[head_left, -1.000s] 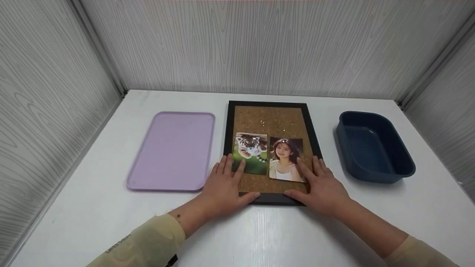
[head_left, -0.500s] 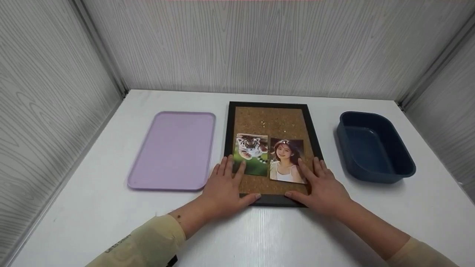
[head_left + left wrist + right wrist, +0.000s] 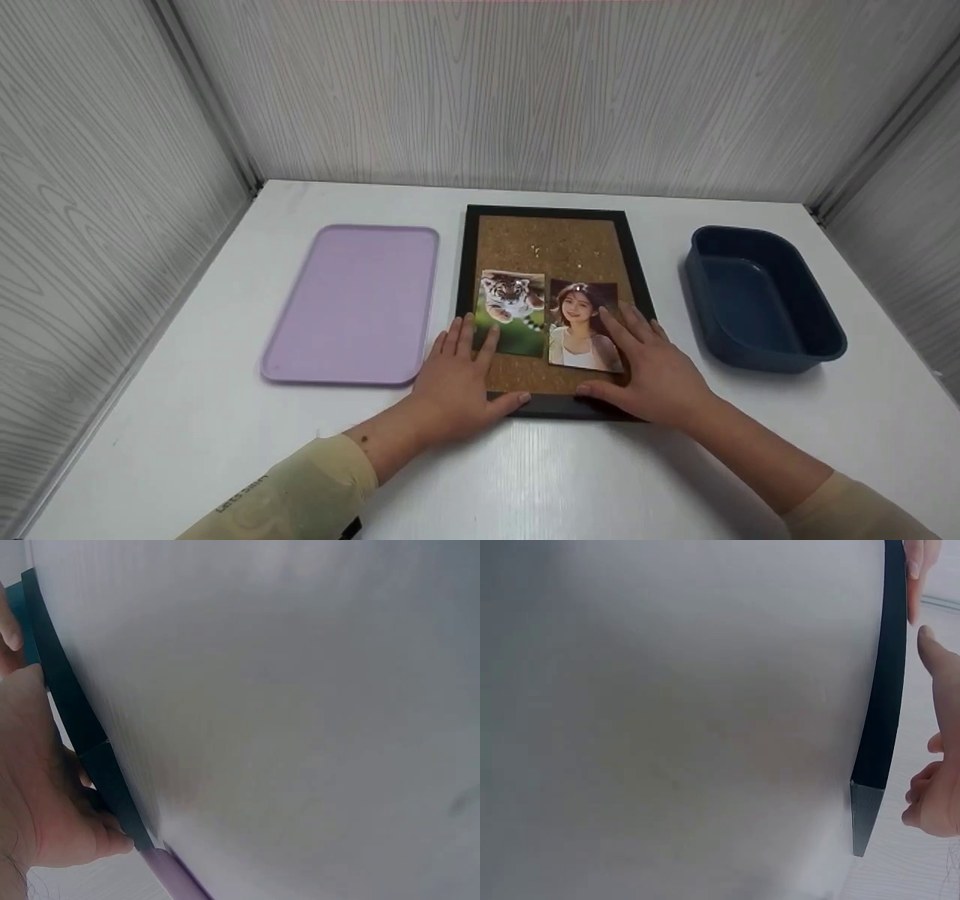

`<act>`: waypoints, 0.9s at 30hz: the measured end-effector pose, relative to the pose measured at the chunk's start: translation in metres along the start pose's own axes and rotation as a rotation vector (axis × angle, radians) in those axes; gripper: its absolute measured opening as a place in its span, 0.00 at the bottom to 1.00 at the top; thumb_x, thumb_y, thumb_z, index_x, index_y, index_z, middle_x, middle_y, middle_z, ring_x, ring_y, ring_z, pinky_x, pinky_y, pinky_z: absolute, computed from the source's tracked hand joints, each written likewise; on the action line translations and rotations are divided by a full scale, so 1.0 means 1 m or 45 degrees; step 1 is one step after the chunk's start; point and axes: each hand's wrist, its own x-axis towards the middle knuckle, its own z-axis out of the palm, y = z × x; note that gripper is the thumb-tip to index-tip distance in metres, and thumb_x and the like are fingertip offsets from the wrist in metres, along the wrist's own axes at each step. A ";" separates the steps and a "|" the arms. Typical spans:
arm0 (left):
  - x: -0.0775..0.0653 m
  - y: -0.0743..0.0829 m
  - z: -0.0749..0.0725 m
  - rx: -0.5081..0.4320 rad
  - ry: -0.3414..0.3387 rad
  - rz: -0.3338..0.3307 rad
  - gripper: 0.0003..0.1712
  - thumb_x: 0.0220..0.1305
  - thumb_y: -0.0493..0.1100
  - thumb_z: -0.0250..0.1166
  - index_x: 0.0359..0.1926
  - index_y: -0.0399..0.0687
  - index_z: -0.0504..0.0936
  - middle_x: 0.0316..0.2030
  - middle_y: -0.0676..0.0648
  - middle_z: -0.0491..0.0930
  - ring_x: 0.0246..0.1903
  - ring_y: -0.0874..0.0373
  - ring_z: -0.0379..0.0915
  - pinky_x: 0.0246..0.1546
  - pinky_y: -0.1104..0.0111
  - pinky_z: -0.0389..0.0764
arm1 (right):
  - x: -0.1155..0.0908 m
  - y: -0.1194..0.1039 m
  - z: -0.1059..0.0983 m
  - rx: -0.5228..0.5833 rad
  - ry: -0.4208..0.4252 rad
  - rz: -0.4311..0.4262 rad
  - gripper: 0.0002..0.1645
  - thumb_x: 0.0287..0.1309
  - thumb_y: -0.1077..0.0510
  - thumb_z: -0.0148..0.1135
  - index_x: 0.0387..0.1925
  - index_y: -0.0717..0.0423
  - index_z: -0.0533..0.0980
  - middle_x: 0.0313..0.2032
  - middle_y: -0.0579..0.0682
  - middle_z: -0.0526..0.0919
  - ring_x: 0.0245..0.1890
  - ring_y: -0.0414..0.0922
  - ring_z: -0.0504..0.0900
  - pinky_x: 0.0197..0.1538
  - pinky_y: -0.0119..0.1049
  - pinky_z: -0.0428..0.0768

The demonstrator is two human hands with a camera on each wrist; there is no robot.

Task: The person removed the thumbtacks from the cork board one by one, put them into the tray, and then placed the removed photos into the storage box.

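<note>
A black-framed cork board (image 3: 555, 384) lies flat on the white table. Two photos are on its lower half: a tiger cub photo (image 3: 517, 328) at left and a portrait photo of a person (image 3: 576, 352) at right. My left hand (image 3: 454, 394) rests on the board's near left corner, fingers spread and thumb along the bottom frame. At the near right corner is my right hand (image 3: 664, 379), its straight fingers over the frame and the portrait's right edge. Whether the right fingers touch is unclear; in the right wrist view the hand (image 3: 945, 742) appears slightly above the frame (image 3: 889, 675).
Left of the board lies a flat lilac tray (image 3: 352, 307). A deep navy-blue container (image 3: 769, 356) stands to the right. Small shiny bits, perhaps pins (image 3: 535, 250), dot the upper cork. Wood-grain panels (image 3: 525, 97) enclose the table at back and sides.
My right hand has shifted a little inward and its fingers have moved up from the frame's right side toward the portrait photo. The left hand stays in place. The view has shifted slightly.
</note>
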 end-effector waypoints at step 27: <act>0.001 0.000 -0.004 0.011 -0.027 -0.006 0.62 0.71 0.83 0.44 0.85 0.43 0.47 0.81 0.28 0.41 0.81 0.32 0.33 0.79 0.44 0.43 | 0.031 -0.010 0.021 0.047 -0.091 -0.536 0.55 0.69 0.24 0.59 0.85 0.46 0.56 0.84 0.52 0.52 0.81 0.58 0.55 0.70 0.68 0.67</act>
